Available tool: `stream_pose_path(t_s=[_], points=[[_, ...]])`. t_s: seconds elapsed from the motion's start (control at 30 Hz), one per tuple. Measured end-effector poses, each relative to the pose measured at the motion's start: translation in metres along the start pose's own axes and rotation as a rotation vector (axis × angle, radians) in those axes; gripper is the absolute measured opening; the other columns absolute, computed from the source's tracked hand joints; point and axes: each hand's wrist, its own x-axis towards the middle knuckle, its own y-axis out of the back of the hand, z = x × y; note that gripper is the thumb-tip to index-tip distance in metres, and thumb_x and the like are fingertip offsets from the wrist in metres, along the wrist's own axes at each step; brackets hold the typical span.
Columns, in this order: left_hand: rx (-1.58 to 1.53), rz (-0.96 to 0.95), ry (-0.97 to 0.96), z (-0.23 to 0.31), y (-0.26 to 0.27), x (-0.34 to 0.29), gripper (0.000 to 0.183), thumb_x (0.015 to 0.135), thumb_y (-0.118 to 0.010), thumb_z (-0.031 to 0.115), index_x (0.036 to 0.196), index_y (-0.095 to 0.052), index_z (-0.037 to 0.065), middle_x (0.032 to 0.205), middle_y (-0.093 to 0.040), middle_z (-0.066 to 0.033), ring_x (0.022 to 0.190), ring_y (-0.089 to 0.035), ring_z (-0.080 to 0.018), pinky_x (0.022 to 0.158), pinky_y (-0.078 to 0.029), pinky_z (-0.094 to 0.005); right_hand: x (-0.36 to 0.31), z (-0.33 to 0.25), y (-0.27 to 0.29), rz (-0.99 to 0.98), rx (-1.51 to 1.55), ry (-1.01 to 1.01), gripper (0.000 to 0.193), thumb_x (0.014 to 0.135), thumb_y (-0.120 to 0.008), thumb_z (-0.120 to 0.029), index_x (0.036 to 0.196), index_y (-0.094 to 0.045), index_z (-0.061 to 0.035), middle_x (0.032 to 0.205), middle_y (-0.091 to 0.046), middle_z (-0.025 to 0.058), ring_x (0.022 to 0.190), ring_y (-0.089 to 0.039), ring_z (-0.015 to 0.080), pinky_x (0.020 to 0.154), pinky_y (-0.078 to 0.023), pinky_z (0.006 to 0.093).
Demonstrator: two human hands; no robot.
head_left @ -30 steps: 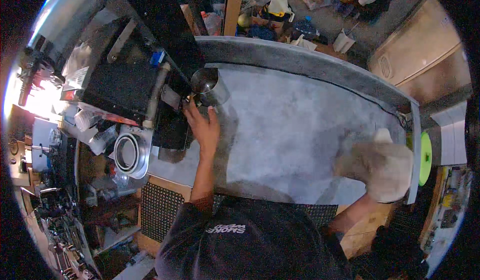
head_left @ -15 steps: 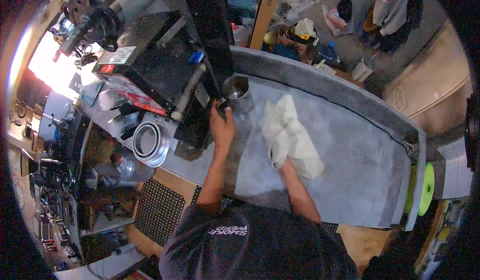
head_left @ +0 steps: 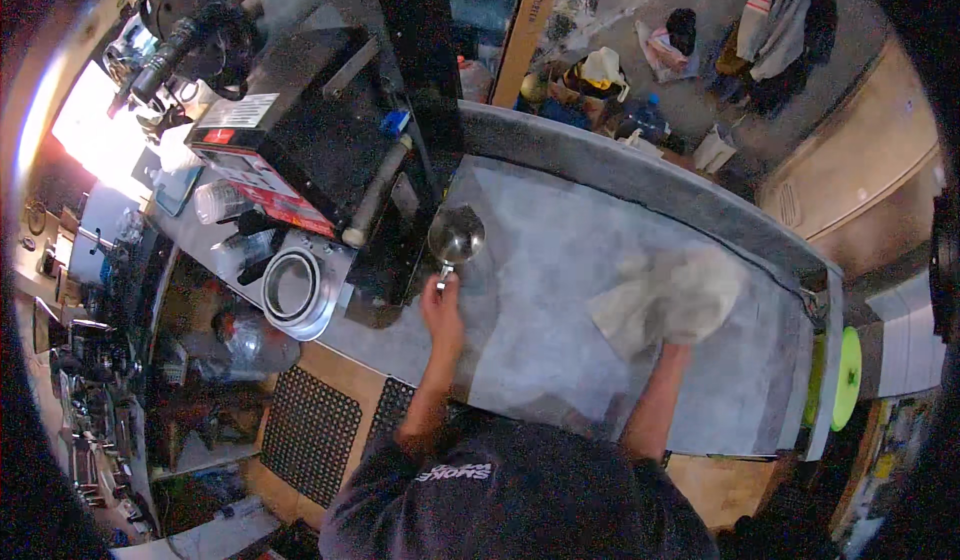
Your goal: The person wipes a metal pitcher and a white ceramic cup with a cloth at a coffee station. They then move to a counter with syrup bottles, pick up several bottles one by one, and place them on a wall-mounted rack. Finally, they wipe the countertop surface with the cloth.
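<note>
A round, shiny metal cup (head_left: 458, 234) stands over the left part of the grey countertop (head_left: 560, 360). Its handle points toward me, and the fingers of my left hand (head_left: 441, 310) are closed on that handle. Farther right, my right hand (head_left: 690, 330) presses on a whitish cloth (head_left: 665, 295) spread against the counter. The cloth covers most of that hand and is smeared by motion, so the fingers themselves are hidden.
A raised grey ledge (head_left: 640, 175) curves along the counter's far side. To my left stand a black appliance (head_left: 300, 120) and several nested metal rings (head_left: 292, 286). A bright green disc (head_left: 848, 378) sticks out beyond the right end.
My left hand has drawn the cup nearer to me, away from the ledge. My right hand has swept the cloth to the right across the counter.
</note>
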Motion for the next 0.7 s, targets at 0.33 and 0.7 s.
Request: stream_pose_path(t_s=[0.33, 0.7], points=[[0.391, 0.091, -0.062, 0.040, 0.075, -0.070, 0.043, 0.091, -0.065, 0.022, 0.060, -0.039, 0.006, 0.059, -0.038, 0.0062, 0.060, -0.031, -0.0053, 0.051, -0.025, -0.0281, 0.035, -0.200, -0.128, -0.308, -0.345, 0.426, 0.016, 0.084, -0.056, -0.028, 0.088, -0.068, -0.0170, 0.083, -0.064, 0.0020, 0.086, -0.064, 0.0219, 0.073, -0.050, 0.0387], [0.174, 0.068, -0.154, 0.093, 0.070, -0.088, 0.041, 0.091, -0.065, 0.015, 0.060, -0.040, 0.007, 0.063, -0.046, 0.0048, 0.061, -0.037, -0.0043, 0.054, -0.031, -0.0243, -0.090, -0.235, -0.199, -0.019, 0.168, 1.201, 0.027, 0.088, -0.052, -0.032, 0.097, -0.067, -0.0117, 0.088, -0.065, 0.0048, 0.082, -0.064, 0.0275, 0.072, -0.052, 0.0422]])
